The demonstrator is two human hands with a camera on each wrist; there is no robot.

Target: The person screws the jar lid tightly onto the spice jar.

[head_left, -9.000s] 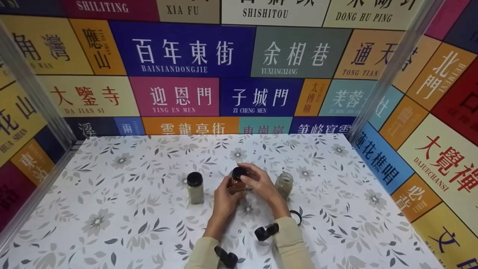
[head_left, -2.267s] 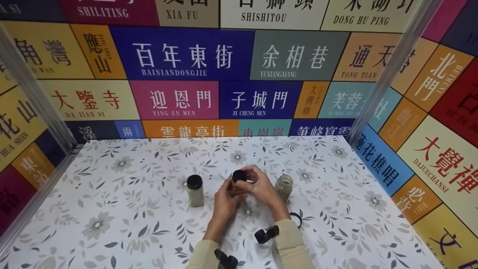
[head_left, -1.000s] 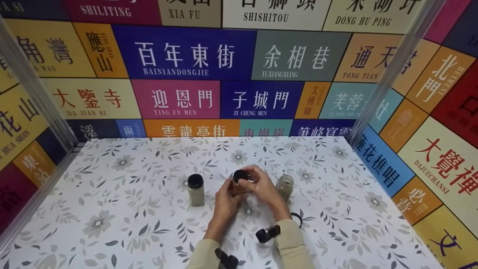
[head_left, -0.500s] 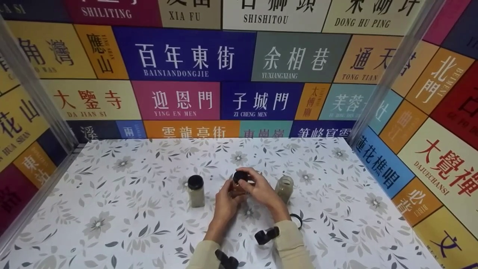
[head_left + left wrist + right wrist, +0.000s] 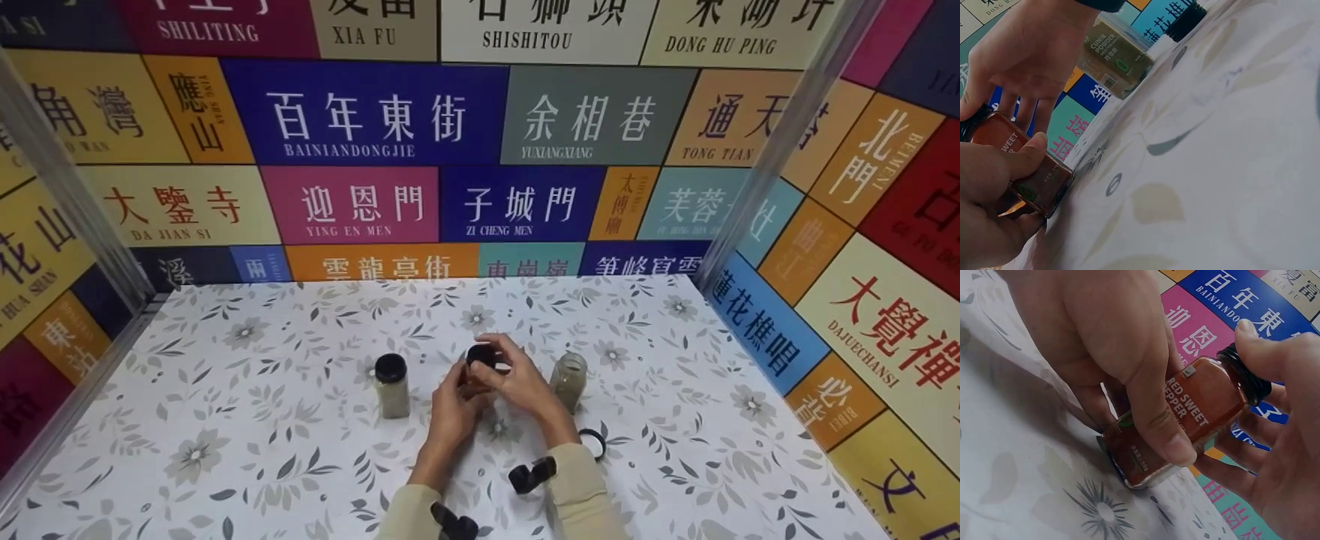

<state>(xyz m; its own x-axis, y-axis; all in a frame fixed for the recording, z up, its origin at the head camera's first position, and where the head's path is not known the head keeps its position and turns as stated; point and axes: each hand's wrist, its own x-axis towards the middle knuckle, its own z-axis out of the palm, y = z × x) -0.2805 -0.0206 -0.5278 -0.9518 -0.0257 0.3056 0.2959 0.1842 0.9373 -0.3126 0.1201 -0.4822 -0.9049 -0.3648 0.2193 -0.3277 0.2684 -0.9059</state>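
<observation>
Between the two hands stands a glass spice jar of red sweet pepper, filled with red-orange powder and topped by a black lid. My left hand grips the jar's body, its thumb across the label; the base is right at the tabletop. My right hand holds the lid from the side, thumb against it and forefinger reaching round behind. To the right, an uncapped cumin powder jar stands upright. A black lid with a pale inside lies by the right sleeve, partly hidden by it.
Left of the hands a capped jar of pale powder stands upright on the flower-patterned tabletop. Printed sign panels wall in the back and both sides. Black camera mounts sit on the wrists.
The red pepper jar stays in the left hand, while the right hand's fingers have shifted slightly around its lid. The loose lid beside the right sleeve shows a little more now.
</observation>
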